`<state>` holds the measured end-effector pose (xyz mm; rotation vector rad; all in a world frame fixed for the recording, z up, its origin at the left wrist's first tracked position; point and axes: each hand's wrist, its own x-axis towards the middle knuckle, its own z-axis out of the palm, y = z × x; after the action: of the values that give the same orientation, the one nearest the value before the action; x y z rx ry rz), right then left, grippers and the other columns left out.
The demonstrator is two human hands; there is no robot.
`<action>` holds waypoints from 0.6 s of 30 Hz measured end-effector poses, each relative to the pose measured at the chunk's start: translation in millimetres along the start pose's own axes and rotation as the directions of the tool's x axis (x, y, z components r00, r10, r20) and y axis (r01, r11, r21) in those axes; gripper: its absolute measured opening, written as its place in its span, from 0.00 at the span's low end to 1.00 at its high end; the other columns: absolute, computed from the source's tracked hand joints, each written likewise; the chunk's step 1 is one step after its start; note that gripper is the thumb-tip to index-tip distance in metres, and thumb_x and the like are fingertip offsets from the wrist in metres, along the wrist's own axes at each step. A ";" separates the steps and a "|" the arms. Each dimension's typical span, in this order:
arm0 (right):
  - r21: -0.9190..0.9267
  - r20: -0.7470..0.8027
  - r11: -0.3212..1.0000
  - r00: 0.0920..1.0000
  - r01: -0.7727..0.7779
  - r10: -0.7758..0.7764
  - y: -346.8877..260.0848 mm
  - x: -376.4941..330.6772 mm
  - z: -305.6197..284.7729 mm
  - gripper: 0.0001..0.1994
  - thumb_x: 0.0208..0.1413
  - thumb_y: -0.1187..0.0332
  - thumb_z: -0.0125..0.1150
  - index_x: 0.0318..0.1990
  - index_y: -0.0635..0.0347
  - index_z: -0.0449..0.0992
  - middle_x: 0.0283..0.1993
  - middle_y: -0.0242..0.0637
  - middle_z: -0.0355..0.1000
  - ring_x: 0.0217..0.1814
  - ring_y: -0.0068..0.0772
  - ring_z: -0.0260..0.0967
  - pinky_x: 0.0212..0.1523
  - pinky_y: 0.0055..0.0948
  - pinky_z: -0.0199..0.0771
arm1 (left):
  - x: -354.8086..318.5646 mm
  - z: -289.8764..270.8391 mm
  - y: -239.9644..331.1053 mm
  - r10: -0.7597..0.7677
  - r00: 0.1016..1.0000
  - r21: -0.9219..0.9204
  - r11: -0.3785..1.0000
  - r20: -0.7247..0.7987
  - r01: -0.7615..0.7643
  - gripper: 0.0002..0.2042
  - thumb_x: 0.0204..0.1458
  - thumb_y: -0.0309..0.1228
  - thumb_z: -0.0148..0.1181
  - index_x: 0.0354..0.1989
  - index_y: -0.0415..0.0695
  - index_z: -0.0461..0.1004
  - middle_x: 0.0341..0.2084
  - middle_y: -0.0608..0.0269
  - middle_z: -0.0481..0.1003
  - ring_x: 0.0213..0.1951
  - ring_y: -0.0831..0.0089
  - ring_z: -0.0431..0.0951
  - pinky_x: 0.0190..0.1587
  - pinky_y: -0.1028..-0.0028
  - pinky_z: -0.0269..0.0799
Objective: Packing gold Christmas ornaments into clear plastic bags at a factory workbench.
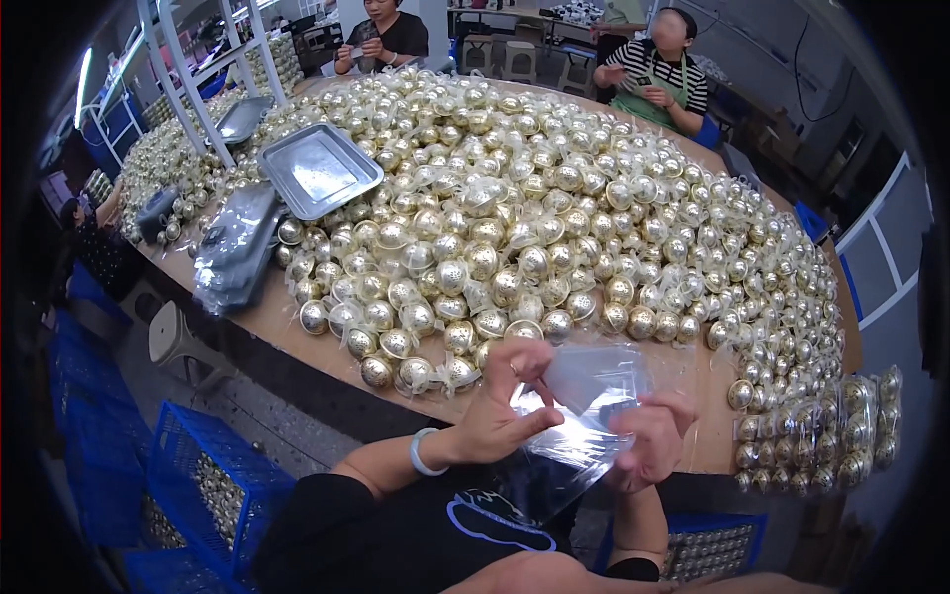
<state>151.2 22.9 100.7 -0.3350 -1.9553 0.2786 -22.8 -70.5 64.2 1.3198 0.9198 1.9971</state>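
Note:
My right hand [653,441] pinches the right side of a clear plastic bag [594,386] that reflects bright light, just past the table's near edge. At the bag's left side is my left hand [500,406], with a pale bangle on its wrist. Its thumb and curled fingers stand apart, and I see nothing gripped between them. The bag looks flat, with no ornament in it. Right beyond my hands spreads a large heap of gold perforated balls [495,257], many with translucent ribbons or wrapping.
A metal tray [322,170] rests on the heap's left, beside a stack of clear plastic bags [236,247]. Packed rows of balls [816,436] lie at the table's right edge. Blue crates [213,485] and a stool [180,337] stand lower left. Co-workers sit across the table.

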 end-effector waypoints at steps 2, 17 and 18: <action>0.015 0.064 0.999 0.997 0.034 -0.034 1.6 -5.5 -5.9 0.28 0.60 0.37 0.50 0.27 0.54 0.75 0.23 0.28 0.70 0.39 0.36 0.69 0.52 0.38 0.59 | -2.8 -14.1 3.2 0.026 0.992 0.082 0.996 0.121 -0.036 0.23 0.55 0.33 0.69 0.53 0.45 0.63 0.49 0.53 0.69 0.45 0.66 0.72 0.48 0.66 0.70; 0.066 0.371 0.987 0.915 0.144 -0.158 0.1 20.7 -2.8 0.17 0.59 0.54 0.61 0.40 0.61 0.81 0.53 0.45 0.77 0.55 0.52 0.71 0.52 0.42 0.74 | 7.1 -27.5 16.9 0.317 0.881 0.326 0.841 0.351 -0.433 0.16 0.53 0.40 0.69 0.41 0.46 0.70 0.50 0.48 0.76 0.49 0.55 0.76 0.51 0.59 0.68; 0.074 0.382 0.982 0.905 0.174 -0.188 2.5 19.2 -2.7 0.18 0.60 0.53 0.61 0.37 0.62 0.80 0.55 0.49 0.75 0.55 0.53 0.71 0.53 0.41 0.73 | 8.5 -27.3 21.9 0.278 0.884 0.390 0.818 0.376 -0.423 0.23 0.55 0.48 0.64 0.48 0.43 0.70 0.48 0.50 0.76 0.49 0.57 0.76 0.51 0.58 0.68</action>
<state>146.6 32.3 117.3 -0.0713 -2.3511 0.2753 -53.1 -83.5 78.7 2.1432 1.1037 1.8078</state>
